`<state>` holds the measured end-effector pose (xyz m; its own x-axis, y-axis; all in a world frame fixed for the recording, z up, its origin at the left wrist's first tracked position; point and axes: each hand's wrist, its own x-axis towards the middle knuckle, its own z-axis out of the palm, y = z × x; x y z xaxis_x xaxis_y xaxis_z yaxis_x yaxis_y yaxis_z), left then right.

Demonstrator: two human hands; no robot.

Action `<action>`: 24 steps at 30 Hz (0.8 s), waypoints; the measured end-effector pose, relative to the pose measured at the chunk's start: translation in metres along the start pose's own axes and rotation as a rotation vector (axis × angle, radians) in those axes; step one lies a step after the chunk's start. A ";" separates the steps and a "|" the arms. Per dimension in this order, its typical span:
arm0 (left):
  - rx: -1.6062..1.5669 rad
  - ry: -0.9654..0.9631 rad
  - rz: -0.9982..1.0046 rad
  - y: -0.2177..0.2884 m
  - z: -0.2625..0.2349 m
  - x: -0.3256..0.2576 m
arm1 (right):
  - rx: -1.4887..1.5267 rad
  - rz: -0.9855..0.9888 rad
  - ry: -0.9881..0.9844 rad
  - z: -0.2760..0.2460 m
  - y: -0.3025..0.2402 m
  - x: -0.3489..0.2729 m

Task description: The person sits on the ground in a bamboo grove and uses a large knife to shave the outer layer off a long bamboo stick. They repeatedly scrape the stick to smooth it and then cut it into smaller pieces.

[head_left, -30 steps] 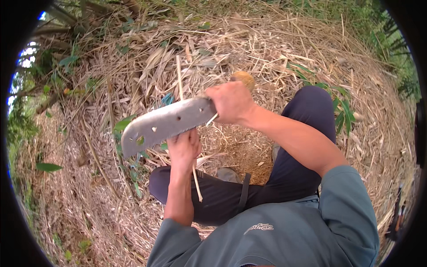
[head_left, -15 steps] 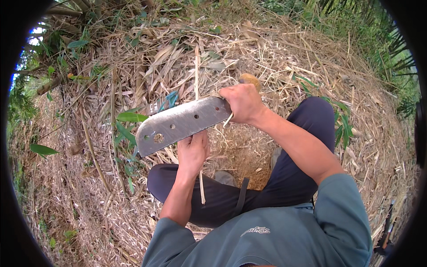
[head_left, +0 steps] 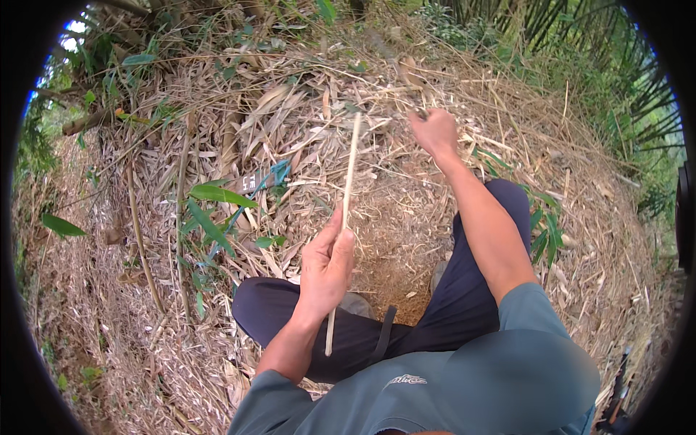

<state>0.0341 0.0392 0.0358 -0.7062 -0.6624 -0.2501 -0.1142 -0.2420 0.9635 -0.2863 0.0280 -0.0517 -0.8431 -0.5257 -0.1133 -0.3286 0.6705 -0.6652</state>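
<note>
Pale stick (head_left: 351,174): located in the left hand (head_left: 326,272), in front of the person's body. The stick is long, thin and nearly straight. It is set steeply, with its upper end leaning slightly to the right and away from the person. The upper length projects well beyond the fingers, above the leaf litter as seen from the head. The lower length emerges beneath the hand and crosses in front of the dark trousers (head_left: 272,308) on the left leg.

Left hand: pinches the stick between thumb and curled fingers; the thumb lies along the near side.

Right hand: the hand (head_left: 437,134) is farther forward and to the right, well apart from the stick. Its fingers are curled around the grip of a blade tool (head_left: 382,48). The tool points forward and to the left; it is blurred, so its outline cannot be read exactly. The grip is mostly hidden by the hand.

Posture: the person is seated low with knees bent outward and wears a blue-green shirt (head_left: 341,406). A dark strap (head_left: 384,333) lies across the trousers.

Surroundings: dry leaf litter (head_left: 268,109) covers the ground. A patch of fine brown shavings (head_left: 406,290) lies between the legs. To the left, a blue band (head_left: 280,171) lies on the litter near broad green leaves (head_left: 221,194).
</note>
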 end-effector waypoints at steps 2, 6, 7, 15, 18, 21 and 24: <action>0.005 0.111 0.006 -0.015 -0.016 0.012 | 0.119 -0.203 0.095 0.011 -0.004 -0.016; -0.044 0.125 -0.020 -0.003 -0.023 0.028 | 0.260 -0.554 -0.067 0.019 -0.026 -0.072; -0.110 0.171 -0.002 -0.003 -0.018 0.028 | 0.263 -0.625 -0.128 0.022 -0.032 -0.085; -0.028 0.173 0.095 -0.044 -0.027 0.032 | 0.067 -0.907 -0.111 0.040 -0.041 -0.099; -0.190 0.156 -0.066 -0.021 -0.021 0.023 | 0.057 -0.861 -0.111 0.043 -0.031 -0.085; 0.012 0.150 -0.067 -0.032 -0.028 0.024 | 0.012 -1.022 -0.086 0.047 -0.033 -0.095; 0.202 0.142 -0.064 -0.037 -0.036 0.019 | 0.070 -1.102 -0.073 0.048 -0.042 -0.100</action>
<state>0.0504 0.0098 -0.0082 -0.5891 -0.7468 -0.3085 -0.3033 -0.1495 0.9411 -0.1678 0.0274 -0.0475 -0.0753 -0.8477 0.5251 -0.8574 -0.2138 -0.4682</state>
